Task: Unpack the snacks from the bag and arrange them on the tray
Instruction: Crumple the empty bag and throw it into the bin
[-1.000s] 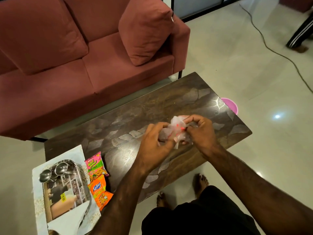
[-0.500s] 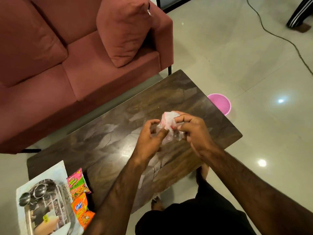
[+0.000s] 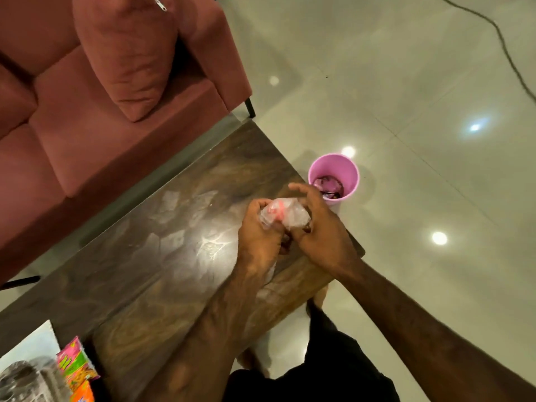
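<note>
A crumpled clear plastic bag (image 3: 282,214) with red print is squeezed into a ball between both hands above the right end of the dark wooden table (image 3: 162,256). My left hand (image 3: 261,236) grips its left side and my right hand (image 3: 322,227) wraps its right side. At the lower left corner, a pink-green snack packet (image 3: 76,364) and an orange snack packet (image 3: 84,394) lie at the right edge of the shiny steel tray (image 3: 26,381), only partly in view.
A pink bin (image 3: 333,175) holding wrappers stands on the tiled floor just past the table's right end. A maroon sofa (image 3: 87,111) with a cushion runs along the far side. A black cable (image 3: 507,53) crosses the floor at upper right.
The view has swung right and down, so the pink bin is fully visible and the tray slid to the corner. Both hands have scrunched the bag tighter and shifted toward the table's right end.
</note>
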The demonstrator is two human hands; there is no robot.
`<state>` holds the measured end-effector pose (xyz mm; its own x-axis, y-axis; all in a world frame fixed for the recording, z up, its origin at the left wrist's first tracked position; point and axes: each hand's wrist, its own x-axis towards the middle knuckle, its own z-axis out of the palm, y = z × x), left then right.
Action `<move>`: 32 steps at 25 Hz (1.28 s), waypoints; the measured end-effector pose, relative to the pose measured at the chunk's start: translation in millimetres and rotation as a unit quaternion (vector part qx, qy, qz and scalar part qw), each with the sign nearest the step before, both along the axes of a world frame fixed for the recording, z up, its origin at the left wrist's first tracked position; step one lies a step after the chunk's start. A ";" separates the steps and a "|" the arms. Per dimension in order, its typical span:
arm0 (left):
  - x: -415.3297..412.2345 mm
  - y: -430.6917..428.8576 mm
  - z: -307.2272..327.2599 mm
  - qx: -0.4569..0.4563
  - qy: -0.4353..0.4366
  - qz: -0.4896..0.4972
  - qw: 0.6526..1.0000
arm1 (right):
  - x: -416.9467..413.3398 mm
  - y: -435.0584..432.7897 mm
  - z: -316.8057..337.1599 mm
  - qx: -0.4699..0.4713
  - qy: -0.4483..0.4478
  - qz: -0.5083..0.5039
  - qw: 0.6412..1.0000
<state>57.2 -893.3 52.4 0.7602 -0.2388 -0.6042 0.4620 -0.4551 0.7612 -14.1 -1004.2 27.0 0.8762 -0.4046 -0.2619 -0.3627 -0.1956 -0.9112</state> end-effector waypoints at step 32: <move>132.0 -213.9 -247.3 0.078 0.109 -0.214 0.968 | 63.7 -199.0 -264.9 0.160 0.152 -0.192 0.956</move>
